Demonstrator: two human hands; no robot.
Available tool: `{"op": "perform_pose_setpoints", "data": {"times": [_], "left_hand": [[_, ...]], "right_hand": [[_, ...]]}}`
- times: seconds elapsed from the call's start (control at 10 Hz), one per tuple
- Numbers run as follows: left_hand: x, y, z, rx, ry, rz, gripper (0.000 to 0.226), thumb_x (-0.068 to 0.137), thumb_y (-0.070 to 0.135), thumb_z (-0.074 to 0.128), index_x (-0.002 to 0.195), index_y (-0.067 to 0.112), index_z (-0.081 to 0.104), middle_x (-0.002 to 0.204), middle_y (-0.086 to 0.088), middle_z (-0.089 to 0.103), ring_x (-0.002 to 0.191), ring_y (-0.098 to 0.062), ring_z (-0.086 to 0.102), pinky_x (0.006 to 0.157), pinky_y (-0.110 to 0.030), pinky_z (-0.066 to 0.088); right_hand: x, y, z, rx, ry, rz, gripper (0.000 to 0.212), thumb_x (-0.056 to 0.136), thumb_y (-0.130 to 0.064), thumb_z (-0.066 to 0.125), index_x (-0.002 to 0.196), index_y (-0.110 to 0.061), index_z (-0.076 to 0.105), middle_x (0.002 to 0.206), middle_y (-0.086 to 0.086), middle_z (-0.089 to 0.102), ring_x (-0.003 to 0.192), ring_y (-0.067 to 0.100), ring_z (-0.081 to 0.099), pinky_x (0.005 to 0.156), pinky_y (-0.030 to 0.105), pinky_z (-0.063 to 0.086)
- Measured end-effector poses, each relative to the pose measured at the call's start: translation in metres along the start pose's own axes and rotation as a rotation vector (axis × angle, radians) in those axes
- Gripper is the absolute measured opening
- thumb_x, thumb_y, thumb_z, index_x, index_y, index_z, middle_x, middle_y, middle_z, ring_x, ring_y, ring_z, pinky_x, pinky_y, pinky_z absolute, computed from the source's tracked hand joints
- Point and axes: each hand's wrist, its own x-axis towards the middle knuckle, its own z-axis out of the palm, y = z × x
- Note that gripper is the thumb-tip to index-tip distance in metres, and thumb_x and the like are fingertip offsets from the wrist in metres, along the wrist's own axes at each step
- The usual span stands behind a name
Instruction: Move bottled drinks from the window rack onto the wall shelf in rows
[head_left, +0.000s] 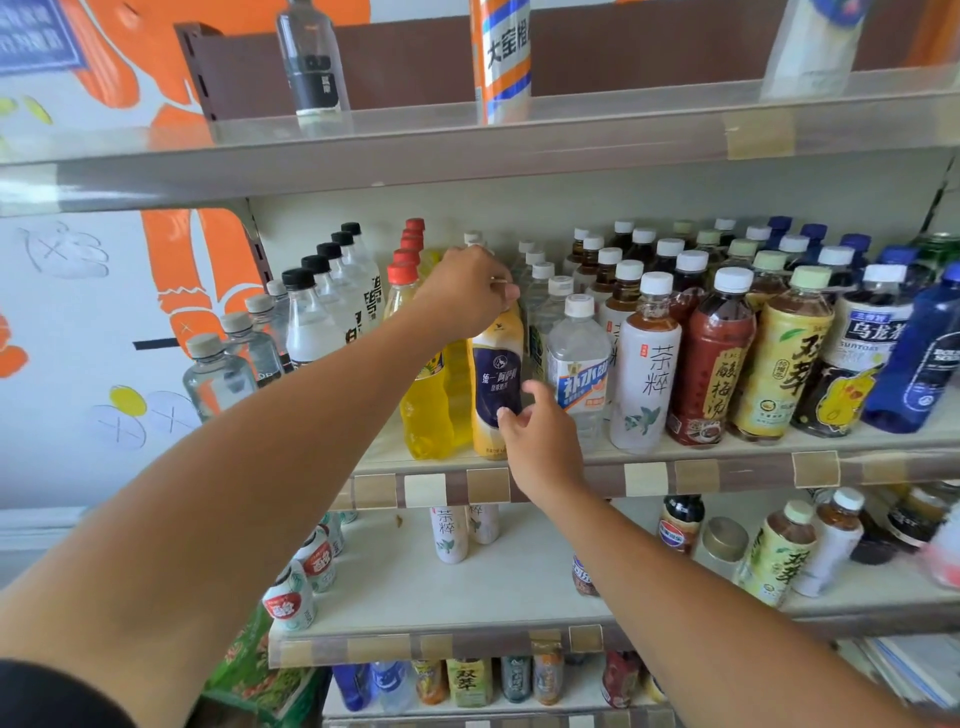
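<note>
Navy-label bottle (496, 364): one plastic drink bottle with a cream body shading to orange-yellow at the shoulder and base. A broad dark navy label with pale Chinese lettering and a small round emblem wraps its middle. The cap is hidden under the fingers.

Position: upright at the front edge of the wall shelf (727, 467), on the middle board. It stands just beside the yellow soda bottles (428, 410) on one side and a clear water bottle with a blue and orange label (579, 374) on the other.

Left hand (470, 291): reaches over from above, fingers curled round the top of the bottle and gripping its neck.

Right hand (543, 447): comes up from below, with the forefinger on the front of the navy label and the thumb on its far side, pinching the lower body.

Neighbouring stock on the same board, in rows running front to back:
- clear bottles with black caps (311, 322) towards the wall end
- a white tea bottle with a leaf print (644, 384)
- a dark red bottle (711, 364)
- a yellow-labelled tea bottle (779, 364)

Lower board (467, 587): a few scattered bottles.
</note>
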Motion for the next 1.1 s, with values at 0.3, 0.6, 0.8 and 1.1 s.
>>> {"op": "perform_pose_setpoints", "data": {"times": [0.3,0.6,0.8,1.1], "left_hand": [[-0.001,0.001,0.006,-0.011,0.009,-0.002,0.022,0.098,0.016,0.055,0.086,0.010,0.072,0.086,-0.009,0.069,0.083,-0.030,0.063,0.070,-0.033,0.048],[-0.002,0.002,-0.001,0.117,-0.081,0.021,0.028,0.101,0.023,0.048,0.107,0.007,0.071,0.103,-0.018,0.067,0.093,-0.036,0.061,0.083,-0.044,0.053],[-0.007,0.006,0.001,0.173,-0.086,0.005,0.031,0.103,0.029,0.043,0.119,0.017,0.067,0.107,-0.013,0.065,0.095,-0.034,0.060,0.082,-0.042,0.053],[-0.025,0.013,0.004,0.129,-0.013,-0.008,0.053,0.099,0.019,0.046,0.151,0.020,0.036,0.149,-0.011,0.043,0.129,-0.039,0.046,0.102,-0.049,0.045]], "right_hand": [[-0.001,0.003,0.003,0.049,0.043,0.001,0.037,0.101,-0.024,0.055,0.136,-0.016,0.047,0.103,0.002,0.070,0.096,0.023,0.066,0.074,0.039,0.052],[-0.005,0.006,-0.002,0.039,-0.042,0.000,0.042,0.101,-0.025,0.053,0.141,-0.020,0.043,0.095,-0.003,0.068,0.089,0.019,0.063,0.072,0.033,0.046],[-0.006,-0.001,-0.022,-0.111,-0.085,-0.042,0.036,0.102,-0.024,0.049,0.138,-0.021,0.048,0.108,0.004,0.069,0.102,0.024,0.065,0.084,0.041,0.054],[-0.004,-0.038,-0.090,-0.437,-0.088,-0.073,0.036,0.101,-0.026,0.048,0.136,-0.018,0.053,0.124,0.010,0.065,0.111,0.032,0.061,0.082,0.037,0.048]]}}
